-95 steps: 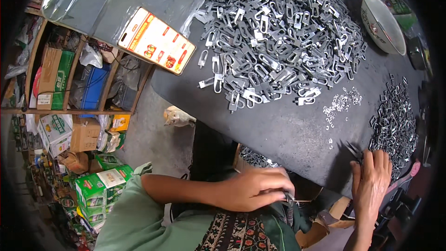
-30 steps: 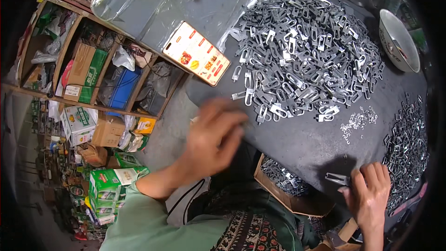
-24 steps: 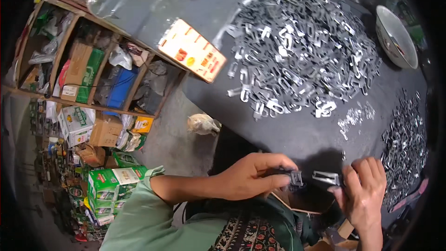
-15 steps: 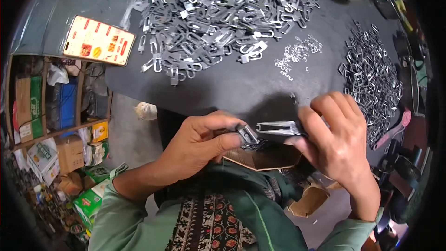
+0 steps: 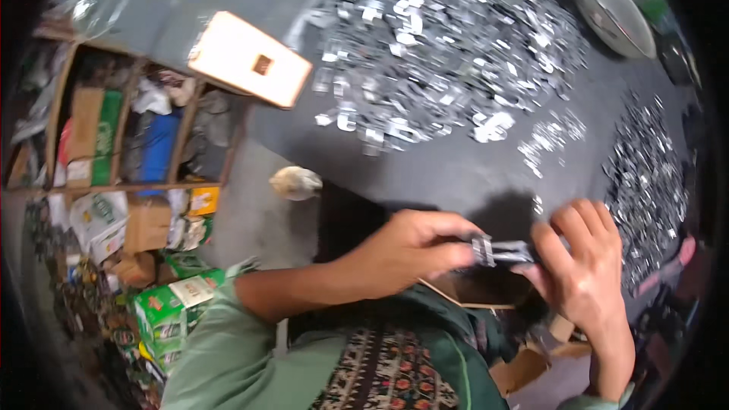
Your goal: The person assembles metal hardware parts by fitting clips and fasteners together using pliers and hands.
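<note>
**Small metal frame and pronged tool come together, closing the gap of half a second ago**

And there it is: the left hand [image 5: 425, 250] has brought its small metal frame [image 5: 480, 250] right up to the two-pronged tool [image 5: 512, 251], where a moment ago the pair stood apart! Call the meeting point the centre of the clock. The left thumb and fingers pinch the frame from nine o'clock; the right hand [image 5: 573, 262] comes in from three, fingers curled firmly round the tool. Prongs and frame overlap from where I stand, but blur hides whether they touch.

Around them, the dark table [image 5: 456, 171] is busy. Up at twelve sprawls a big heap of looped metal pieces [image 5: 448, 53]. At one o'clock, a scatter of tiny bright rings [image 5: 552, 137], and well beyond it a pale bowl [image 5: 607, 11], tilted. A pile of dark metal frames [image 5: 649, 178] sits at two. Over at ten lies a phone [image 5: 243, 57], screen glowing. Directly below, at six, runs a cardboard rim [image 5: 471, 304].
</note>
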